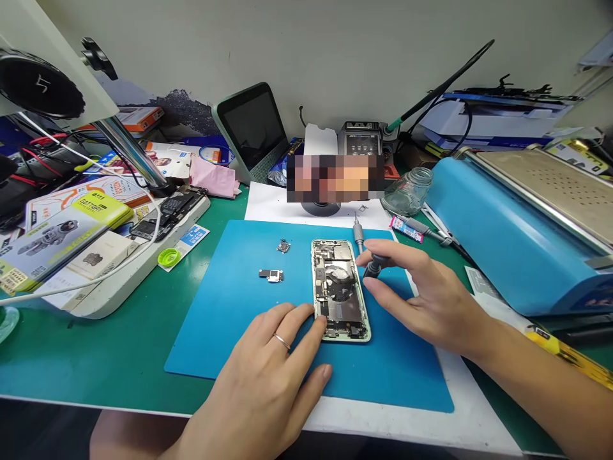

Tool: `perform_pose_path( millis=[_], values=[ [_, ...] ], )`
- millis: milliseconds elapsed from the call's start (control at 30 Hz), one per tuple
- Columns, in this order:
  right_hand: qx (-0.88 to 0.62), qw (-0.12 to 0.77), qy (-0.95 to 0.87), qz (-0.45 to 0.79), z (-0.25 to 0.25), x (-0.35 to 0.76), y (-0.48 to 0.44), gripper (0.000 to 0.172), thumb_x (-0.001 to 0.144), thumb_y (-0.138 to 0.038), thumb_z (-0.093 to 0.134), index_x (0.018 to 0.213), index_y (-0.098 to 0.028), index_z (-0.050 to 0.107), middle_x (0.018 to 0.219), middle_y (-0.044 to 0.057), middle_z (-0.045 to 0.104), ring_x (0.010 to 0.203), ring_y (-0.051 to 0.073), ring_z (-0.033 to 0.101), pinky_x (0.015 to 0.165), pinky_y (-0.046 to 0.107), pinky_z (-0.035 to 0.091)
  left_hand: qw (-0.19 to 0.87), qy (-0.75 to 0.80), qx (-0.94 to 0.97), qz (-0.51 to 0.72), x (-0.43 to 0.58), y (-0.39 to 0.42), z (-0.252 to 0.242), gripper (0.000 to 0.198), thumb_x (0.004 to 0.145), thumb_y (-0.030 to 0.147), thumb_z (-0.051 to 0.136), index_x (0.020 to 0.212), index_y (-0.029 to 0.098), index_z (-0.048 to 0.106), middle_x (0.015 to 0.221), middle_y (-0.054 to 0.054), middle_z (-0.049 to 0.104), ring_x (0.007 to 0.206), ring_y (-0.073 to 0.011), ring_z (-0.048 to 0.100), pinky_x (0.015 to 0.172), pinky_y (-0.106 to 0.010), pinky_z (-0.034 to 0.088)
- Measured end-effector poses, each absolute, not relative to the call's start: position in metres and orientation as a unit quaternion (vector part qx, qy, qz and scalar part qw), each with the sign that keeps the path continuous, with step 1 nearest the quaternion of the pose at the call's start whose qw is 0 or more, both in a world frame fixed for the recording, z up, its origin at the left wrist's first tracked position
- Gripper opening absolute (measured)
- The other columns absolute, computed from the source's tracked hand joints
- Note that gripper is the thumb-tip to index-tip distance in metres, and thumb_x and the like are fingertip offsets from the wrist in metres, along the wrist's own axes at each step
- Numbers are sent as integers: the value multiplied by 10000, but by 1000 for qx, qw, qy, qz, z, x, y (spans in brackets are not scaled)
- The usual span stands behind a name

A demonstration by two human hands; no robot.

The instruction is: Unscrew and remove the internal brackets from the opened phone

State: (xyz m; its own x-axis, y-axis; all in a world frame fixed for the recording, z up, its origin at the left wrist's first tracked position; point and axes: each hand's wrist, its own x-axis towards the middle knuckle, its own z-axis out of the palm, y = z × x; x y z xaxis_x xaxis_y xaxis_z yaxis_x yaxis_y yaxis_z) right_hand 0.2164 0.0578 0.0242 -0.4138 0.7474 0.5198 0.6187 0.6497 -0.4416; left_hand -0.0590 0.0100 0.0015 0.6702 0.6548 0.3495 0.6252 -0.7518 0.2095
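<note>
On the blue mat (220, 319) lies an opened phone (342, 291) with a pale green frame, its boards and inner parts bare. My left hand (272, 370) rests beside it, fingers stretched out and fingertips touching the lower left edge. Between thumb and fingers, my right hand (421, 294) grips a small dark screwdriver (376, 265) just right of the phone; its tip cannot be made out. A second, grey screwdriver (358, 235) lies above the phone's upper right corner. Left of the phone are a small circuit board piece (272, 275) and a small metal part (283, 246).
A display device (253, 128) and soldering station (363, 140) stand at the back. A glass jar (409, 191) and a blue machine (507, 230) are on the right. Battery boxes (67, 236) and another opened phone (170, 214) lie left on the microscope base (129, 281).
</note>
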Motion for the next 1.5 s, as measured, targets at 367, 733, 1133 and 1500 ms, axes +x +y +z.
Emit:
perform_pose_path(
  millis=[367,733,1133,1500],
  values=[
    [-334,485,-777,222,24,196,40,758,921,-2,685,1518,-396,435,1112,35,678,988,201,759,822,350,714,49,354,912,202,-59,11,5,408,1058,300,530,1442,168,573,1419,-127,599,1276,-323,550,991,-507,588],
    [-308,461,-799,233,12,190,39,723,965,-60,658,1554,-370,374,1122,57,697,1013,209,764,824,342,712,51,353,913,200,-59,11,4,406,1060,304,525,1437,158,562,1429,-135,592,1270,-321,545,989,-507,586],
    [-308,449,-806,231,10,190,40,746,965,-53,658,1573,-352,348,1116,49,705,1035,200,759,863,341,704,53,353,914,194,-59,10,5,404,1060,305,524,1435,162,562,1435,-133,588,1278,-326,544,987,-514,589],
    [-310,446,-810,220,10,192,41,794,942,-8,662,1580,-348,335,1121,50,671,1064,205,747,878,340,706,56,356,913,190,-59,11,5,412,1066,307,514,1453,171,548,1448,-119,581,1284,-322,536,998,-501,572]
  ],
)
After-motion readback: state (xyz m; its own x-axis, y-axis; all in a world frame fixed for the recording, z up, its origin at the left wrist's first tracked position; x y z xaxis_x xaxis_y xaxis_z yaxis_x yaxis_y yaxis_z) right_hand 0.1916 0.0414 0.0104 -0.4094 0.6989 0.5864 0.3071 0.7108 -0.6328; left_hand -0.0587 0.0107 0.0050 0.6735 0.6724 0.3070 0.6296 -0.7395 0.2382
